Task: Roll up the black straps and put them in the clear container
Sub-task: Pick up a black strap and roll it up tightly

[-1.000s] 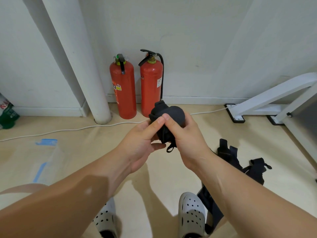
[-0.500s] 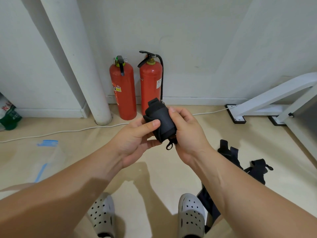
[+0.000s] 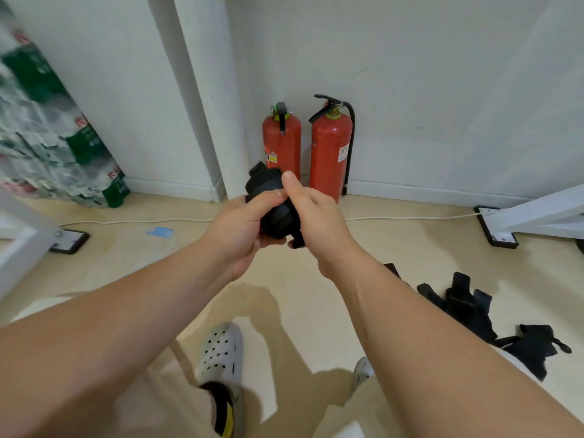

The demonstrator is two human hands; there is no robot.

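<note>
Head view. Rolled black strap (image 3: 271,202) held in the air just above frame centre, between both hands, over the floor (image 3: 316,295).
- Left hand (image 3: 238,230): grip closed around the roll from 9 o'clock, thumb laid across its front.
- Right hand (image 3: 319,221): grip closed on the roll from 3 o'clock, thumb pressed on its top edge; a short strap end pokes out below this hand.
- Loose black straps (image 3: 467,306) lie in a heap on the floor at 4 o'clock, well apart from the hands.
- Two red fire extinguishers (image 3: 330,153) stand upright against the wall at 12 o'clock, behind the roll.
- White cable (image 3: 132,221) runs along the floor at 9 o'clock.
- Stacked bottle packs (image 3: 47,137) at 10 o'clock, blurred.
</note>
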